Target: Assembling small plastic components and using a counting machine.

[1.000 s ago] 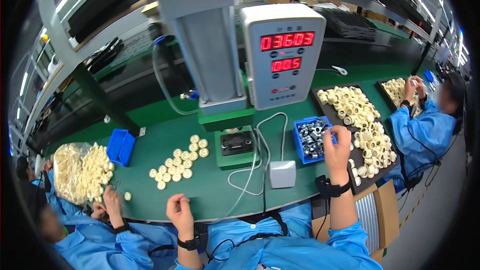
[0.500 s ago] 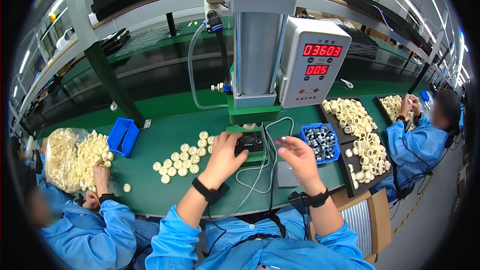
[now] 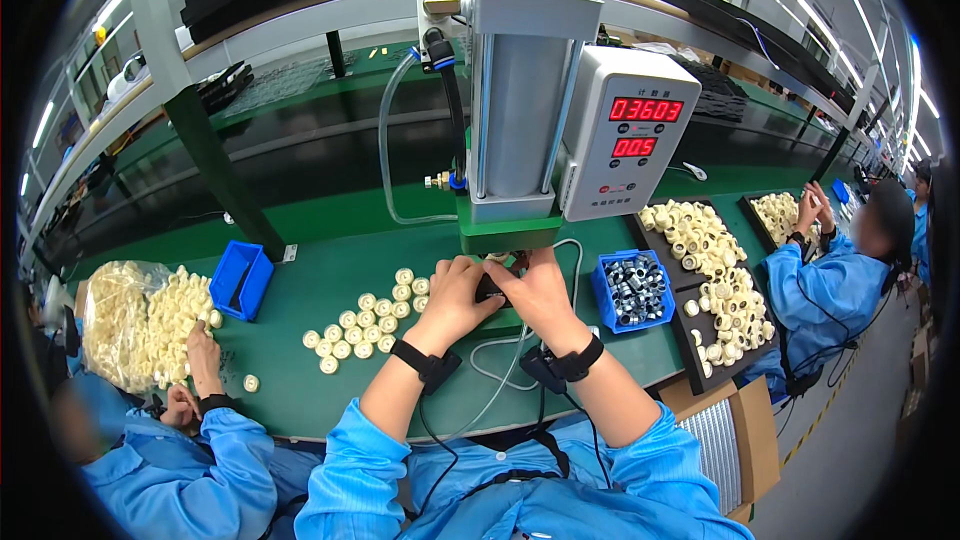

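Observation:
Under the pneumatic press (image 3: 512, 120), both my hands meet at a small black fixture block (image 3: 488, 288), which they mostly cover. My left hand (image 3: 452, 302) grips the block's left side, fingers curled over its back and thumb along the front. My right hand (image 3: 543, 298) reaches in from the right, thumb pointing left over the block. Its fingers are bent together, and whatever they pinch is hidden. Left of my left hand, cream round caps (image 3: 366, 321) lie in loose rows. Right of my right hand stands a blue bin (image 3: 668, 312) of metal sleeves (image 3: 636, 286).
A counter box (image 3: 632, 135) with red digits is fixed beside the press. Black trays (image 3: 690, 352) of cream parts lie right, above an open carton (image 3: 757, 440). At left are another blue bin (image 3: 243, 280) and a bag of cream parts (image 3: 125, 325). Co-workers sit on both sides.
My right hand has moved left from beside the blue bin to the fixture, bringing a small metal sleeve that is now out of sight. My left hand stays at the block.

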